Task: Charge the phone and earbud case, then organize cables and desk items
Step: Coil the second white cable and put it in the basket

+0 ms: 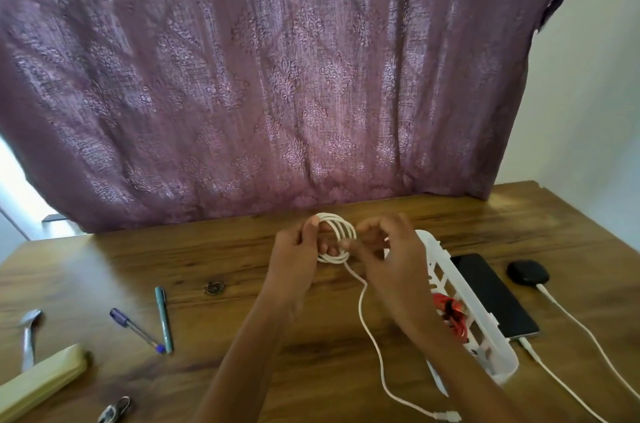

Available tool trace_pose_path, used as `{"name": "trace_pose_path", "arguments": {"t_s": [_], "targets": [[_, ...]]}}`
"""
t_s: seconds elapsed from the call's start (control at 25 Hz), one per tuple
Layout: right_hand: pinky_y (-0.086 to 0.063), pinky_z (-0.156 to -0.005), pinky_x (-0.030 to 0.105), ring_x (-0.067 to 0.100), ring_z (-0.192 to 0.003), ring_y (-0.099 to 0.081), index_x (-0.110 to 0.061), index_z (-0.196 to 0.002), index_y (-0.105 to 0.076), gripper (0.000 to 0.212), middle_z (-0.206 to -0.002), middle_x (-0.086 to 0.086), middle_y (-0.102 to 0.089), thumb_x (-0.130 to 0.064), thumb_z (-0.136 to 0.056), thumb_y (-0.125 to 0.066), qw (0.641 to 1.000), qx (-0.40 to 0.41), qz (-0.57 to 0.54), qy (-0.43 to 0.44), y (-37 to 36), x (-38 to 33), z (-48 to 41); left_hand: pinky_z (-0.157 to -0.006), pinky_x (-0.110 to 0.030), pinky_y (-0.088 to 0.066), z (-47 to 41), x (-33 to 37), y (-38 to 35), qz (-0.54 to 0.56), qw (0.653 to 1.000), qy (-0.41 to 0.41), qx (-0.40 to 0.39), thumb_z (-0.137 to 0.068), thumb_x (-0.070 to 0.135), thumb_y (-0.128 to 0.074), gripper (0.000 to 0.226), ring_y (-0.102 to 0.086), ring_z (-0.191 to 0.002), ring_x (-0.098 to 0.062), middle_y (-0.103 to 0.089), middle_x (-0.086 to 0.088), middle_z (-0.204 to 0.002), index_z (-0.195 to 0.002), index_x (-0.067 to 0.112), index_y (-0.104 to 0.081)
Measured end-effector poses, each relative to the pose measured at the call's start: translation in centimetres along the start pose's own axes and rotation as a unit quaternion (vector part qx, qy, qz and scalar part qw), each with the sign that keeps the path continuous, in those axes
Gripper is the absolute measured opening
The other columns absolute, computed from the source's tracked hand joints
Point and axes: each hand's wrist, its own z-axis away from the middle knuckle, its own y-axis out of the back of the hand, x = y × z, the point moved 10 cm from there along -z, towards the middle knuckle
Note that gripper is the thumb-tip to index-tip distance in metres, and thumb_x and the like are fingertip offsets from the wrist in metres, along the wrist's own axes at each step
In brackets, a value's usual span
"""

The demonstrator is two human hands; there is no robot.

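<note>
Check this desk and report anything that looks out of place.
A metal spoon lies at the left end of the desk, odd beside the blue pen and green pen. The purple curtain sags onto the desk's back edge. Nothing looks spilled or broken.

Mauve curtain (277,76) with paler damask motifs, brown table (207,266) with dark wood grain, white cable (337,237), white basket (460,287), red cord (450,311), black phone (491,294), black earbud case (528,272), grey-green marker (162,315), clear pen (135,325) capped purple, pale yellow pouch (41,381), silver spoon (29,332), white wall (588,76)
</note>
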Motion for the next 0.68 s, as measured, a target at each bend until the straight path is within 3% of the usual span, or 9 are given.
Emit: {"name": "trace_pose_path", "arguments": {"t_s": [0.04, 0.12, 0.24, 0.32, 0.44, 0.56, 0.68], "targets": [[-0.047, -0.064, 0.016, 0.01, -0.074, -0.058, -0.018, -0.084, -0.066, 0.016, -0.084, -0.005, -0.056, -0.034, -0.081, -0.065, 0.994, 0.031, 0.067, 0.083, 0.1, -1.6, 0.6, -0.053, -0.019, -0.042, 0.0, 0.2, 0.1, -0.019, 1.0, -0.018, 0.011, -0.099, 0.018, -0.038, 0.04, -0.047, -0.048, -0.006, -0.05, 0.003, -0.05, -0.062, 0.012, -0.053], [-0.045, -0.063, 0.02, 0.014, -0.073, -0.056, -0.014, -0.085, -0.07, 0.027, -0.082, -0.003, -0.055, -0.038, -0.083, -0.056, 0.982, 0.036, 0.119, 0.139, -0.4, -2.5, 1.3, -0.054, -0.024, -0.04, 0.0, 0.4, 0.4, -0.059, 0.997, -0.047, 0.03, -0.099, 0.019, -0.038, 0.04, -0.045, -0.05, -0.007, -0.049, 0.004, -0.052, -0.062, 0.011, -0.053], [-0.039, -0.063, 0.011, 0.013, -0.071, -0.056, -0.009, -0.09, -0.071, 0.016, -0.083, -0.005, -0.052, -0.022, -0.083, -0.066, 0.99, 0.029, 0.102, 0.094, -0.4, -2.0, 0.9, -0.063, -0.035, -0.041, 0.1, 0.4, 0.2, -0.088, 0.993, -0.07, 0.04, -0.098, 0.023, -0.039, 0.036, -0.048, -0.058, -0.014, -0.051, 0.005, -0.054, -0.077, 0.005, -0.062], [-0.035, -0.061, 0.005, 0.007, -0.066, -0.052, -0.008, -0.091, -0.071, 0.014, -0.081, -0.007, -0.05, -0.017, -0.081, -0.069, 0.991, 0.017, 0.106, 0.082, -0.7, -2.0, 0.6, -0.063, -0.032, -0.041, 0.1, 0.4, 0.1, -0.076, 0.993, -0.074, 0.04, -0.098, 0.022, -0.038, 0.035, -0.05, -0.057, -0.01, -0.052, 0.009, -0.052, -0.082, 0.005, -0.064], [-0.037, -0.058, 0.005, 0.002, -0.057, -0.048, -0.008, -0.076, -0.07, 0.003, -0.069, -0.007, -0.051, -0.011, -0.078, -0.071, 0.994, 0.019, 0.058, 0.089, -0.2, -2.4, 0.1, -0.061, -0.029, -0.043, 0.2, 0.9, -0.2, -0.071, 0.991, -0.11, 0.018, -0.099, 0.02, -0.037, 0.033, -0.051, -0.055, -0.002, -0.057, 0.013, -0.053, -0.085, 0.009, -0.065], [-0.041, -0.057, 0.011, 0.005, -0.062, -0.055, -0.012, -0.073, -0.067, 0.01, -0.067, -0.005, -0.061, -0.015, -0.082, -0.065, 0.997, -0.043, -0.058, -0.04, -0.6, -0.5, -0.6, -0.058, -0.027, -0.04, 0.7, 2.1, -0.4, -0.18, 0.96, -0.213, 0.02, -0.098, 0.021, -0.039, 0.025, -0.049, -0.057, -0.003, -0.056, 0.011, -0.063, -0.086, 0.012, -0.059], [-0.042, -0.062, 0.023, 0.008, -0.066, -0.052, -0.014, -0.074, -0.064, 0.016, -0.072, -0.002, -0.059, -0.023, -0.086, -0.056, 0.955, -0.122, -0.167, -0.214, -1.5, 1.9, 0.0, -0.058, -0.017, -0.034, 1.8, 4.1, -0.5, -0.283, 0.896, -0.339, 0.05, -0.094, 0.028, -0.036, 0.029, -0.041, -0.06, -0.006, -0.042, 0.018, -0.065, -0.088, 0.013, -0.06]]}}
